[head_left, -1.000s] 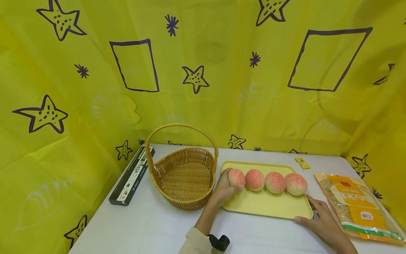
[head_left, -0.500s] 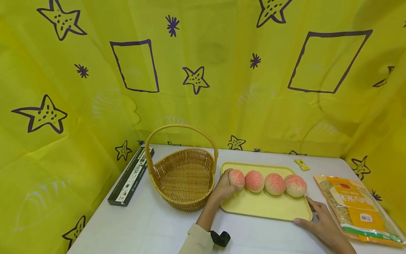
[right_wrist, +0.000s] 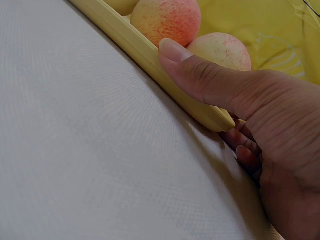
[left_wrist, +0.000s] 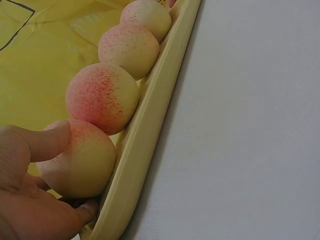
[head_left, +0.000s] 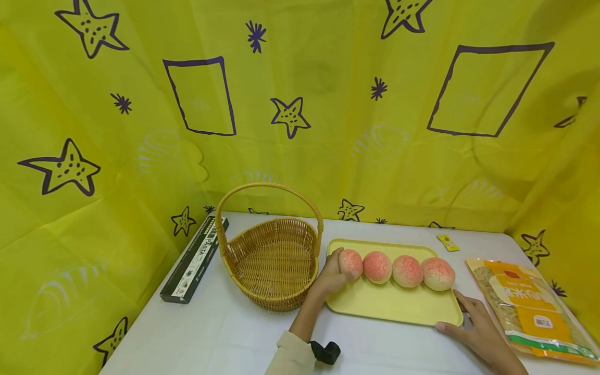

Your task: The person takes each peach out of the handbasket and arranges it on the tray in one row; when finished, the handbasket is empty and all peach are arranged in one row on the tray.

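Note:
Several pink and cream peaches stand in a row on a pale yellow tray (head_left: 394, 307) in the head view. My left hand (head_left: 332, 277) holds the leftmost peach (head_left: 349, 262); in the left wrist view the thumb lies on top of this peach (left_wrist: 82, 162) and the other fingers reach round its far side, low by the tray rim. At the tray's right end my right hand (head_left: 478, 325) grips the near corner. Seen from the right wrist, its thumb (right_wrist: 200, 75) rests over the tray rim (right_wrist: 170, 80), with the other fingers curled underneath, partly hidden.
Left of the tray stands a wicker basket (head_left: 276, 265) with a tall arched handle. A long dark pasta box (head_left: 194, 263) lies farther left. On the right is a bag of grain (head_left: 529, 307), and a small yellow packet (head_left: 447, 242) lies behind the tray. A yellow curtain backs the table.

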Motion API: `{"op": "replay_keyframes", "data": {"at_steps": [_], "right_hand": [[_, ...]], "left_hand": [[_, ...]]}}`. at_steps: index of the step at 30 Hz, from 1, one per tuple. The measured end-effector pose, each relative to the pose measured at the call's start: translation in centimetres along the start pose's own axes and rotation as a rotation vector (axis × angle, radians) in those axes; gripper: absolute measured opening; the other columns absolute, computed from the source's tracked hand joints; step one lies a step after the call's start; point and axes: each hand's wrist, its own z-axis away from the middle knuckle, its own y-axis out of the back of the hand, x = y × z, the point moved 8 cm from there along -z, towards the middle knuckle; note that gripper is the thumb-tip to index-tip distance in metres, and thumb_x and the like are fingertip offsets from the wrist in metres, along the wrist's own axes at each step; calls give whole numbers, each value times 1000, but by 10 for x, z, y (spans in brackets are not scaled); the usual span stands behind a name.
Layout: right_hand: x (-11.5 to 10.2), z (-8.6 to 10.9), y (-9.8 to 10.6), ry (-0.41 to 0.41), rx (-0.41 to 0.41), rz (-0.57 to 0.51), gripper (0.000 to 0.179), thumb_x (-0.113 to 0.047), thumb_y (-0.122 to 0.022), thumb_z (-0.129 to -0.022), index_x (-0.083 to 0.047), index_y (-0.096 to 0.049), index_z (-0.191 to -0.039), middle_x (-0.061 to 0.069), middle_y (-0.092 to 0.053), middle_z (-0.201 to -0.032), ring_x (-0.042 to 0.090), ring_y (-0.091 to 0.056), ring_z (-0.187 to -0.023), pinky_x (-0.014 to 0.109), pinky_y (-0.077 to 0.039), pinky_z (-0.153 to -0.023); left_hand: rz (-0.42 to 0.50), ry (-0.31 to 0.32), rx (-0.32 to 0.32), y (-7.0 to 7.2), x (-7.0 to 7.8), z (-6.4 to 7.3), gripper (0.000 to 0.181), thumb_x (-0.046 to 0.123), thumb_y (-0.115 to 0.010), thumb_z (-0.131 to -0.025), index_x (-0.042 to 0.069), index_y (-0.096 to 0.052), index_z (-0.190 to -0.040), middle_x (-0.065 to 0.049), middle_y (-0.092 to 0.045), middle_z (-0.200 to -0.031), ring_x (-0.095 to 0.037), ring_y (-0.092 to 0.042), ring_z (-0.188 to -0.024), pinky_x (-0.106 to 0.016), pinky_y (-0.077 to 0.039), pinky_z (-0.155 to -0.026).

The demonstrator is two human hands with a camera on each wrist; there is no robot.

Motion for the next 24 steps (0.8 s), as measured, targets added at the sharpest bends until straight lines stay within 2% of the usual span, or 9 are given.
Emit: {"op": "replay_keyframes", "data": {"at_steps": [4,10,15,24], "right_hand": [[-1,0,0,-4,-6,-15,112,-56,-66,-86,7,-2,-152,43,-16,-140,57,-29,-124,70,-32,-98],[-1,-1,3,19,11,-1,110,-55,-66,-87,9,-3,-152,43,-18,-139,56,-31,-122,70,-35,-96],[0,-1,3,18,14,0,111,-58,-65,-87,8,-3,-152,44,-17,-138,56,-32,-121,70,-35,-94],[-3,0,2,61,41,8,108,-52,-67,-88,11,-6,-151,43,-21,-138,56,-33,-120,71,-35,-94]], "left_hand": [[-16,-27,17,0,0,0,78,-5,-69,-80,3,-31,-149,-23,-35,-148,-40,-41,-135,-52,-36,-111],[-40,-28,33,0,2,-1,78,4,-70,-85,8,-28,-151,-23,-33,-150,-40,-37,-138,-55,-31,-113],[-31,-26,24,1,3,1,79,13,-72,-87,9,-27,-151,-23,-31,-152,-40,-35,-139,-55,-30,-114],[-6,-36,26,1,3,6,82,18,-72,-87,9,-24,-153,-24,-29,-153,-40,-35,-139,-55,-29,-114]]}}
